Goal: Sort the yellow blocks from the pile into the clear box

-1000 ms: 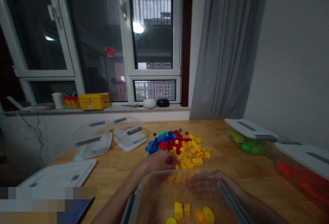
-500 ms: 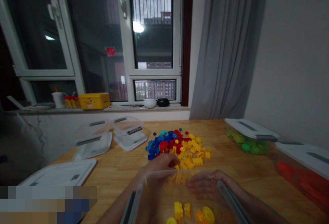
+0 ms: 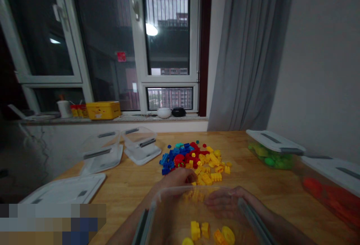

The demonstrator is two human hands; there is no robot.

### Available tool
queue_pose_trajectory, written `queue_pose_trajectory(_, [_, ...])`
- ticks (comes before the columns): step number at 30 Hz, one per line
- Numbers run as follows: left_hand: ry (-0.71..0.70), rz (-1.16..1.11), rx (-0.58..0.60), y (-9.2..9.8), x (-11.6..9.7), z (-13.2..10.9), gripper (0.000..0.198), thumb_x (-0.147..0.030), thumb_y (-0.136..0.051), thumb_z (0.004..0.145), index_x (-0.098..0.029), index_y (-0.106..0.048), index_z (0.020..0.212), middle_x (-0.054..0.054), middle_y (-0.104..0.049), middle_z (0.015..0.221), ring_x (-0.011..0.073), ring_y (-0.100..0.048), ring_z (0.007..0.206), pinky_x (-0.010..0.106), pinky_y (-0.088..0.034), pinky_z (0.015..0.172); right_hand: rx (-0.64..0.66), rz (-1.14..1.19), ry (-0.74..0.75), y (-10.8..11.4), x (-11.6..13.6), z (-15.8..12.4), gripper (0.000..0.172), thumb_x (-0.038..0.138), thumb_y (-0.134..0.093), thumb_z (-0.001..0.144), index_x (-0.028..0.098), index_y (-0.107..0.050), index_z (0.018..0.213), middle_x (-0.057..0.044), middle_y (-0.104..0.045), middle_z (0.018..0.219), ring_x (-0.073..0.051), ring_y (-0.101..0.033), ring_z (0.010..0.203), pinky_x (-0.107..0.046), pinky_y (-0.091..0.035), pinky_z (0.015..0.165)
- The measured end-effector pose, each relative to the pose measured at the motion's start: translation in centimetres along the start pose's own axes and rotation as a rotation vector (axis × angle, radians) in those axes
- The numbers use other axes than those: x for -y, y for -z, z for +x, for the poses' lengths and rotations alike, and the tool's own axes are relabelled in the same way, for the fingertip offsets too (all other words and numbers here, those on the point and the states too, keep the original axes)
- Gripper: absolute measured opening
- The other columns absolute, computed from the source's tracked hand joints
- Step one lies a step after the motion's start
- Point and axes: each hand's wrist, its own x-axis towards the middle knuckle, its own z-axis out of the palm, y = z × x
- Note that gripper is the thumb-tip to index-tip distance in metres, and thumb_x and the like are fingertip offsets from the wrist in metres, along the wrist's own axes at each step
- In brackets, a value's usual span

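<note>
A heap of blue, red and yellow toy bricks [image 3: 194, 160] lies in the middle of the wooden table [image 3: 253, 177]. My left hand [image 3: 177, 177] rests at the near edge of the heap, fingers curled down among the yellow bricks; what they hold is hidden. A clear plastic box [image 3: 197, 218] stands right in front of me with several yellow bricks [image 3: 208, 232] inside. My right hand [image 3: 225, 202] lies against the box's far wall, seen through the plastic, fingers stretched out along it.
Two clear boxes [image 3: 102, 151] with a lid stand at the back left, and a white lid [image 3: 64, 190] lies nearer. A lidded box of green bricks [image 3: 271, 151] and a box of red bricks [image 3: 332, 185] stand on the right. The windowsill holds a yellow tin [image 3: 102, 110].
My left hand has slid a little toward me and the box, off the red bricks and onto the heap's yellow edge. My right hand has stayed on the box.
</note>
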Motion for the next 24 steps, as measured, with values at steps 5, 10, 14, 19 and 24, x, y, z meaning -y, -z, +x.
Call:
queue_pose_trajectory(5, [-0.021,0.031,-0.015,0.2,-0.3,-0.2,0.026,-0.032,-0.067,0.082,-0.020,-0.075,0.103,0.003,-0.078,0.095,0.0218,-0.068,0.084,0.027,-0.045,0.067,-0.008,-0.002,-0.021,-0.7,0.5,-0.2,0.053,0.045,-0.050,0.092,0.011,-0.079,0.120,-0.019,-0.074,0.134,-0.032,-0.067,0.127,-0.046,-0.043,0.115])
queue_pose_trajectory(10, [-0.033,0.053,-0.029,0.4,-0.5,-0.2,0.025,-0.035,-0.066,0.084,-0.019,-0.074,0.102,0.003,-0.078,0.092,0.0213,-0.067,0.081,0.028,-0.045,0.066,-0.005,0.024,-0.014,-0.3,0.2,-0.1,0.053,0.046,-0.052,0.090,0.010,-0.079,0.119,-0.020,-0.075,0.131,-0.034,-0.068,0.126,-0.049,-0.042,0.116])
queue_pose_trajectory(14, [-0.053,0.057,-0.046,0.6,-0.4,-0.1,0.027,-0.034,-0.065,0.086,-0.020,-0.074,0.108,0.005,-0.079,0.100,0.0225,-0.070,0.087,0.029,-0.047,0.069,0.027,0.042,-0.014,0.2,-0.1,0.0,0.052,0.044,-0.052,0.091,0.010,-0.078,0.121,-0.019,-0.075,0.131,-0.033,-0.068,0.127,-0.048,-0.042,0.116])
queue_pose_trajectory(19, [-0.055,0.056,-0.074,0.9,0.1,0.3,0.033,-0.023,-0.066,0.084,-0.020,-0.074,0.116,0.008,-0.081,0.106,0.0241,-0.073,0.093,0.030,-0.051,0.075,0.010,0.033,-0.010,-0.4,0.3,-0.1,0.053,0.046,-0.052,0.091,0.011,-0.079,0.119,-0.017,-0.076,0.131,-0.031,-0.068,0.128,-0.046,-0.038,0.121])
queue_pose_trajectory(24, [-0.045,0.032,-0.099,1.5,-0.4,0.4,0.038,-0.020,-0.067,0.083,-0.017,-0.073,0.120,0.010,-0.081,0.105,0.0239,-0.074,0.092,0.029,-0.052,0.076,-0.013,0.021,-0.040,-1.1,0.8,-0.4,0.052,0.047,-0.057,0.088,0.010,-0.079,0.118,-0.019,-0.074,0.134,-0.033,-0.068,0.128,-0.048,-0.038,0.121])
